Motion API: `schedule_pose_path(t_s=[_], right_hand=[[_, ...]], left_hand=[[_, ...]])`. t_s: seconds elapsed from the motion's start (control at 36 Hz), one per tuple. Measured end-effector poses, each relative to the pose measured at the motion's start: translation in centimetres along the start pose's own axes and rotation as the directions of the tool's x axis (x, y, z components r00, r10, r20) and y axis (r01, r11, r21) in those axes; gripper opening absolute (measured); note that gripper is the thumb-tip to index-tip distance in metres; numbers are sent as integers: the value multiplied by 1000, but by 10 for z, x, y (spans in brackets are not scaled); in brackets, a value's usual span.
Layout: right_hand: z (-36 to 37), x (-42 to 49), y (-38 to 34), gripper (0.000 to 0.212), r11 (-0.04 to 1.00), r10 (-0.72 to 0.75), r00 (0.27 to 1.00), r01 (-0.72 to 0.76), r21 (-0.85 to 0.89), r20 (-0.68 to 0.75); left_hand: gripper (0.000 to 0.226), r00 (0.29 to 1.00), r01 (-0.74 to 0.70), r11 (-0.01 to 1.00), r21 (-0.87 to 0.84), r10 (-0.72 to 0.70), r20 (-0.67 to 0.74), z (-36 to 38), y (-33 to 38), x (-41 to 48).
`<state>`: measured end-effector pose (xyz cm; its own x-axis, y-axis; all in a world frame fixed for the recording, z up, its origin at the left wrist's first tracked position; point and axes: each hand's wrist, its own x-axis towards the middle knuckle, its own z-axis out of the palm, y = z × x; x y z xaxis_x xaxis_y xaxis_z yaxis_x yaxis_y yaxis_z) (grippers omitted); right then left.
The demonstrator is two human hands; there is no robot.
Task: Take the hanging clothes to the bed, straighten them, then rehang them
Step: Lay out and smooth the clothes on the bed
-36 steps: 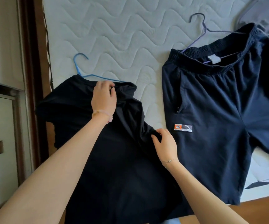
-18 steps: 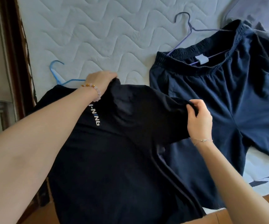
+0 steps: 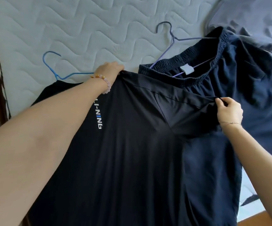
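Black T-shirt [image 3: 132, 152] lies front-up on the bed, spread from the near edge toward the middle of the white quilted mattress [image 3: 83, 26]. White and blue lettering [image 3: 97, 115] runs along the chest, partly hidden by the left forearm. Its right-side portion overlaps the left leg of the navy shorts [image 3: 246, 88], which lie just beside it.

Left hand [image 3: 109, 69] grips the shirt's top edge near the collar — fingers curled over and closed on the fabric, fingertips hidden underneath. A bracelet of pink and amber beads [image 3: 103, 82] sits on that wrist.

Right hand [image 3: 229, 110] holds the shirt's sleeve edge, thumb and forefinger pinching a fold of cloth, the other fingers curled in. The fabric between the two hands is pulled taut, with a crease running across it. A thin chain bracelet [image 3: 230, 123] is on this wrist.

Blue hanger [image 3: 53, 66] lies on the mattress — hook pointing away, its lower part under the shirt's collar area. A purple-grey hanger [image 3: 169, 36] is threaded through the shorts' elastic waistband, hook resting on the mattress. White tag [image 3: 186, 69] shows inside the waistband.

Grey cloth [image 3: 254, 18] is bunched at the far right, touching the shorts
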<state>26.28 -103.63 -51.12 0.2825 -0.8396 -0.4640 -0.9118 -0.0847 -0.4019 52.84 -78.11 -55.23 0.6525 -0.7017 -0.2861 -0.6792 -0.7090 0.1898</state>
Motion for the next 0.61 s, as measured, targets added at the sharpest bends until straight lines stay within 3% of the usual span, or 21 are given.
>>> schedule_pose_path(t_s=[0.11, 0.22, 0.44, 0.53, 0.61], right_hand=[[2, 0, 2, 39, 998, 22, 1000, -23, 66, 8], [7, -5, 5, 36, 994, -55, 998, 56, 97, -19], [8, -41, 19, 37, 922, -366, 925, 347, -170, -97], [4, -69, 29, 33, 938, -335, 942, 329, -109, -35], [-2, -105, 46, 26, 983, -186, 972, 185, 19, 143]], left_hand=[[18, 999, 6, 1000, -30, -4, 54, 2, -2, 1], [22, 1000, -10, 993, -115, 12, 16, 0, -8, -10], [35, 970, 132, 981, -140, -157, -186, 13, -22, -97], [34, 947, 260, 928, -268, -300, -118, 22, -12, -154], [29, 922, 383, 834, -397, -375, 101, 28, 7, -220]])
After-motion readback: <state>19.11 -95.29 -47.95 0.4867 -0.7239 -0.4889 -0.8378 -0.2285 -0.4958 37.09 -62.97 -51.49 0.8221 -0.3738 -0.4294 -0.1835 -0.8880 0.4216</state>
